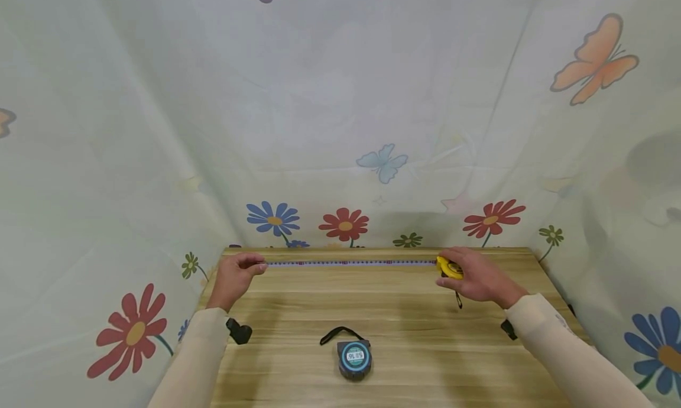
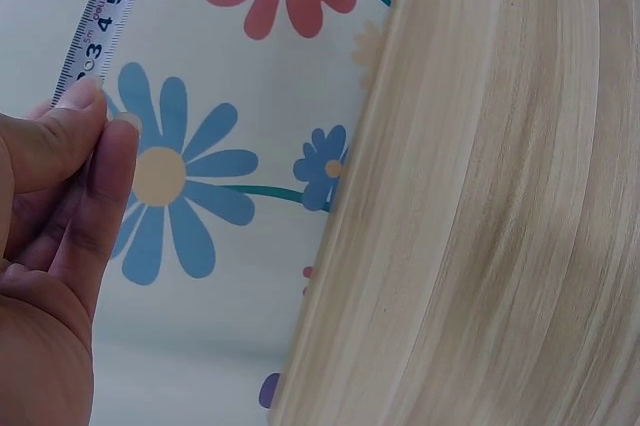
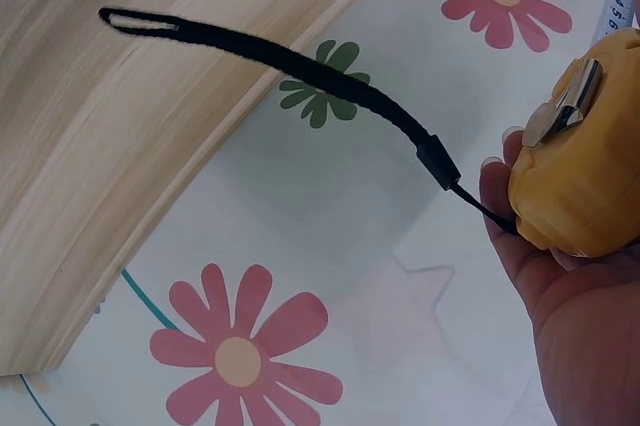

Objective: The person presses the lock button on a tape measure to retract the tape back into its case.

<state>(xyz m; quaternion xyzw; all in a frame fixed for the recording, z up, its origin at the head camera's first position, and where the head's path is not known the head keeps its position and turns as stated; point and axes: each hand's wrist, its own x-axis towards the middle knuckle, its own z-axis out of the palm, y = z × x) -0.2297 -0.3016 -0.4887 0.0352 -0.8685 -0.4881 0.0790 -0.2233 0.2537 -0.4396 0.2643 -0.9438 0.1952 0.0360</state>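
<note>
My right hand (image 1: 479,276) grips a yellow tape measure (image 1: 451,268); its black wrist strap (image 3: 330,76) dangles free. From the case a white, numbered tape blade (image 1: 351,263) stretches level to the left, above the far part of the table. At the blade's free end, my left hand (image 1: 236,278) pinches it between thumb and fingers, which hide the tip. In the left wrist view, the blade's low numbers show just past the thumb (image 2: 60,141). A metal clip (image 3: 575,101) sits on the case's side in the right wrist view.
On the wooden table (image 1: 298,313), nearer to me, lies a second tape measure (image 1: 354,359), dark with a blue ring and a black strap (image 1: 340,331). A pale curtain (image 1: 319,100) printed with flowers and butterflies surrounds the table's back and sides.
</note>
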